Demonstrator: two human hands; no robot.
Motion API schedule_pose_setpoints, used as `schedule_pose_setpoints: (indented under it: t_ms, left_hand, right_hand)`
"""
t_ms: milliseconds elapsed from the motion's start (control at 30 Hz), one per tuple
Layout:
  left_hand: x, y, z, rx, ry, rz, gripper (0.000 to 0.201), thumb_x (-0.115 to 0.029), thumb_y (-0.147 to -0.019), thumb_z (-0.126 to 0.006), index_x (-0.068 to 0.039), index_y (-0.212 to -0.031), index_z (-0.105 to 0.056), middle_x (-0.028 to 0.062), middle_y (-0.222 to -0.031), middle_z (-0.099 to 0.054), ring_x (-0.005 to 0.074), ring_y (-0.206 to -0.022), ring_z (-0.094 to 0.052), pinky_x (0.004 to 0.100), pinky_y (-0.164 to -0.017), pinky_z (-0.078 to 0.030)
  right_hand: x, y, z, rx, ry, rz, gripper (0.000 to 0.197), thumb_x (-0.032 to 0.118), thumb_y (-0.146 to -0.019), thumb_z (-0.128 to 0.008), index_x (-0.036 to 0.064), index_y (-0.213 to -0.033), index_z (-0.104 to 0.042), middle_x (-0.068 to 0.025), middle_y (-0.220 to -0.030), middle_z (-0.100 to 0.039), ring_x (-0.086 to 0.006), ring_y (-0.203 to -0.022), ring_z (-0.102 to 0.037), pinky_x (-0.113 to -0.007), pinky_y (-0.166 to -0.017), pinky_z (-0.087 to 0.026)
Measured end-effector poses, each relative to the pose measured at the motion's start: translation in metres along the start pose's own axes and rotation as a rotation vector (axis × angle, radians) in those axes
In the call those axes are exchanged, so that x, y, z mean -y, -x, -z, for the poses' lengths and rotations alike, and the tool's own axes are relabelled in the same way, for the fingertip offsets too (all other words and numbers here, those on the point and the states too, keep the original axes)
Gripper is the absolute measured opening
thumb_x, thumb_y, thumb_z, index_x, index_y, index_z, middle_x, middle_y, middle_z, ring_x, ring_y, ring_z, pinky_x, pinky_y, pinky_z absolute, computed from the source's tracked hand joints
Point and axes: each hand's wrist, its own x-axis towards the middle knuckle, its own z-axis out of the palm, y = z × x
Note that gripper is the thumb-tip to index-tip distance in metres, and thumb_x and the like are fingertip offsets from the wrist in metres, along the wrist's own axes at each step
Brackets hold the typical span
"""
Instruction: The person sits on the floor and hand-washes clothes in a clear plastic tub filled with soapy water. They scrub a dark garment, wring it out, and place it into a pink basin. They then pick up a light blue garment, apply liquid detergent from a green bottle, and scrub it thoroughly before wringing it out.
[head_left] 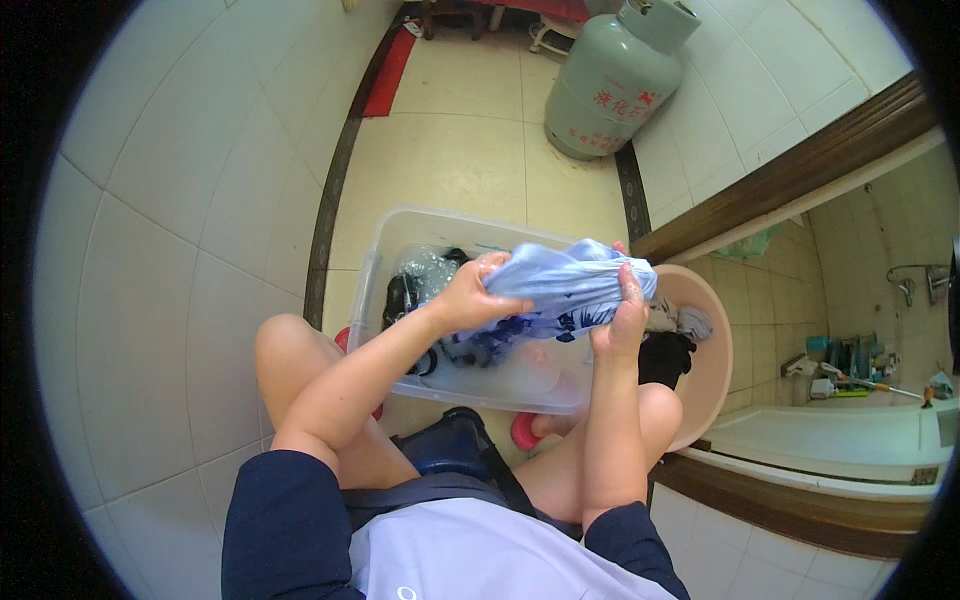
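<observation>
Stretched between my two hands is a light blue garment (pixel 565 280) with dark blue patterns, wet and bunched along its upper edge. My left hand (pixel 475 300) grips its left end, thumb along the near side. At the other end my right hand (pixel 625 320) pinches the gathered edge, thumb on top. The cloth hangs above a clear plastic tub (pixel 480 390) of cloudy, sudsy water. Dark clothes (pixel 402 300) lie in the tub's left part, and the garment's lower folds hide some of the water.
A pink basin (pixel 715 350) with black and pale clothes stands right of the tub. Beyond, a grey-green gas cylinder (pixel 615 85) stands by the right wall. A doorway with a wooden frame (pixel 800 180) opens on the right. I sit over a dark blue stool (pixel 445 445).
</observation>
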Motion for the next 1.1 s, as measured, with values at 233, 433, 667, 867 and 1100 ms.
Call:
schedule_pose_setpoints:
  t_ms: [233,433,667,867,1100]
  left_hand:
    - [0.048,-0.016,-0.014,-0.172,1.153,0.557,0.024,-0.032,-0.087,-0.060,-0.010,-0.096,-0.060,0.0018,-0.081,-0.063,0.0160,-0.075,-0.062,0.0323,-0.067,-0.052]
    - [0.047,0.004,-0.041,-0.269,0.688,0.619,0.019,-0.030,-0.086,-0.053,-0.013,-0.079,-0.059,0.0007,-0.076,-0.061,0.0141,-0.067,-0.058,0.0294,-0.057,-0.045]
    - [0.038,0.008,-0.041,-0.177,1.009,0.539,0.018,-0.026,-0.087,-0.050,-0.014,-0.080,-0.061,0.0004,-0.076,-0.060,0.0124,-0.066,-0.054,0.0290,-0.060,-0.043]
    - [0.024,0.008,-0.036,-0.265,0.701,0.531,0.021,-0.022,-0.091,-0.045,-0.010,-0.083,-0.060,0.0016,-0.079,-0.060,0.0109,-0.072,-0.053,0.0281,-0.067,-0.043]
    - [0.006,-0.014,0.017,-0.285,0.103,0.227,0.033,-0.027,-0.097,-0.044,-0.003,-0.078,-0.054,-0.0046,-0.075,-0.049,0.0057,-0.072,-0.042,0.0247,-0.065,-0.039]
  right_hand:
    - [-0.061,0.058,-0.048,0.439,0.917,0.511,0.014,0.018,-0.083,-0.062,0.0065,-0.090,-0.059,-0.0099,-0.085,-0.062,-0.0261,-0.075,-0.061,-0.034,-0.068,-0.049]
    - [-0.073,0.051,-0.021,0.502,1.258,0.792,0.017,0.020,-0.075,-0.065,0.0047,-0.072,-0.059,-0.0151,-0.071,-0.060,-0.0314,-0.063,-0.059,-0.039,-0.056,-0.046]
    - [-0.080,0.042,-0.019,0.438,1.152,1.013,0.013,0.015,-0.079,-0.060,0.0047,-0.072,-0.058,-0.0142,-0.072,-0.061,-0.0330,-0.064,-0.060,-0.040,-0.055,-0.047]
    - [-0.086,0.024,0.004,0.193,1.164,0.666,0.013,0.007,-0.081,-0.055,0.0023,-0.092,-0.057,-0.0175,-0.079,-0.058,-0.0327,-0.075,-0.059,-0.037,-0.071,-0.049]
    - [-0.048,0.006,0.020,0.455,1.098,-0.042,0.026,0.022,-0.087,-0.052,-0.0006,-0.097,-0.060,-0.0175,-0.090,-0.064,-0.0244,-0.085,-0.061,-0.034,-0.077,-0.045]
